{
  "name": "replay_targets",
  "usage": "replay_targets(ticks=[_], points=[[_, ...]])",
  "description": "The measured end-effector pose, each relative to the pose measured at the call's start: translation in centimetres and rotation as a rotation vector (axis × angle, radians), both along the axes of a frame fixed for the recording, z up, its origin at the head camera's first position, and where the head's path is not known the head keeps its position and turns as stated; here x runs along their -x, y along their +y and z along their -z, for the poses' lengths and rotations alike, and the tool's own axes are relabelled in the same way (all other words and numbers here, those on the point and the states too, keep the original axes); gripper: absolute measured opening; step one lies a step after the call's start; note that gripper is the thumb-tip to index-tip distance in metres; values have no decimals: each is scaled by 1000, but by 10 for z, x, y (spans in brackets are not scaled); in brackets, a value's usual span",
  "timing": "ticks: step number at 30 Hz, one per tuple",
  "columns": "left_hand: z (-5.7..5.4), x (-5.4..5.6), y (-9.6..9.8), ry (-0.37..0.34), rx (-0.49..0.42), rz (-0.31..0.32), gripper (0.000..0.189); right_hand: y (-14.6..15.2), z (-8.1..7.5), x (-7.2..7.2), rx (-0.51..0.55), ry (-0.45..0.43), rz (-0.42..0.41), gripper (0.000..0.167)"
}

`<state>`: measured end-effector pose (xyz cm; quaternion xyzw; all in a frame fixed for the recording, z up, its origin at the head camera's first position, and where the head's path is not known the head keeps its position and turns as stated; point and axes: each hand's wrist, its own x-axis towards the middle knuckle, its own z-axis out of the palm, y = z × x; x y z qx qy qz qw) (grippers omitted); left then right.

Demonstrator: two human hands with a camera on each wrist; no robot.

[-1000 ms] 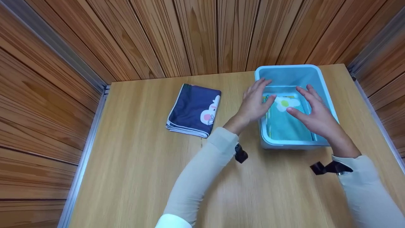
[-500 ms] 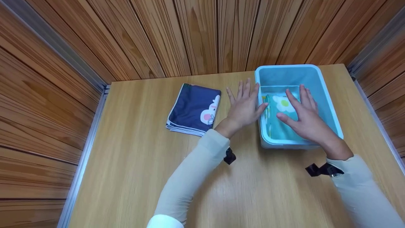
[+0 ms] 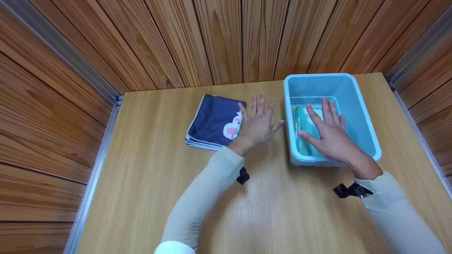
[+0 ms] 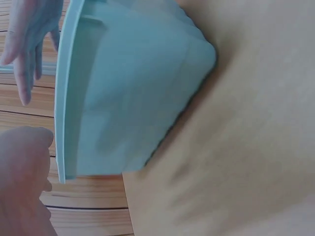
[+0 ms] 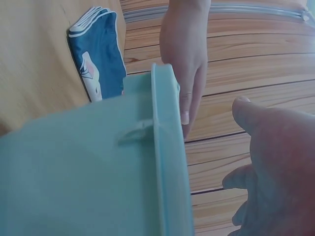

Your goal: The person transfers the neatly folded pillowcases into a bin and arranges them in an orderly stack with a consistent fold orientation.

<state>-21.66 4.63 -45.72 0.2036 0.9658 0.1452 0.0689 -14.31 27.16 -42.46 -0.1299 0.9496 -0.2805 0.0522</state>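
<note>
My left hand [image 3: 259, 125] is spread with nothing in it, above the table between the navy cloth and the bin. The folded navy cloth [image 3: 217, 120], printed with a white rabbit, lies flat, its right edge partly behind that hand. Over the light blue plastic bin [image 3: 367, 116] hovers my right hand [image 3: 332, 137], fingers straight and apart, holding nothing. Below it, inside the bin, a folded turquoise cloth [image 3: 300, 116] with a flower print is partly hidden. In the left wrist view the bin's outer wall [image 4: 133, 88] stands beside my left thumb.
The wooden table [image 3: 148, 183] has a metal rail [image 3: 95, 176] along its left side. Wood-panelled walls [image 3: 226, 42] rise behind and at both sides. The bin stands at the table's back right, close to the rear wall.
My left hand has moved left, out from over the bin's rim toward the navy cloth. My right hand has shifted slightly left and its fingers have straightened. Both cloths stay in place.
</note>
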Motion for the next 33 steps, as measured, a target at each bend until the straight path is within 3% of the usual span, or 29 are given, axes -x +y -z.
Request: replay_targets(ticks=[18, 29, 33], points=[[10, 4, -32, -36, -25, -15, 77, -25, -4, 6, -41, -46, -34, 85], [16, 6, -47, -52, -25, -59, 73, -42, -3, 9, -60, -66, -60, 86], [19, 8, -51, -46, 11, -67, 75, -49, 0, 10, -61, -67, -68, 85]])
